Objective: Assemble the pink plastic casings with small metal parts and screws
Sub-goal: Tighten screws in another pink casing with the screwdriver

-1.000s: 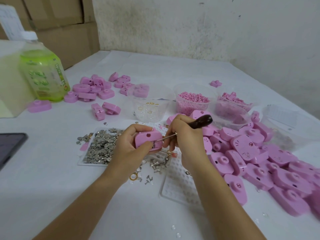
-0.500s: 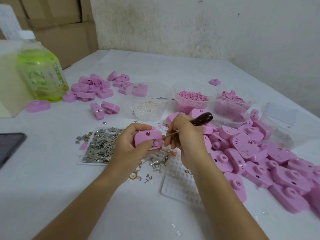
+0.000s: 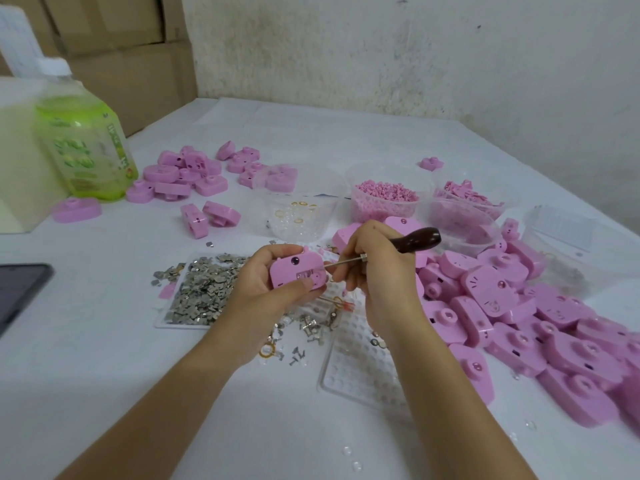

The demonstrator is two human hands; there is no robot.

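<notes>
**Seating the driver tip in the held casing**

The left hand grips one casing with the thumb under it and the fingers curled over its top. It is lifted off the table about mid-way between the left and right edges. The right hand is closed round the driver, with fingers pinching the shaft close to the tip and the dark handle sticking out toward the far right. The tip meets the casing's right end; whether it sits in a screw head is too small to tell.

To do this well, I judge the left hand should hold the casing rigid and square to the shaft, so the tip does not skid across the plastic. Pressure should run straight along the shaft, and the turning should come from the fingers, not the wrist. A slip could scar the casing or flick the screw into the loose parts below. The tray of metal pieces lies just left, and the casing pile spreads toward the right edge.
</notes>
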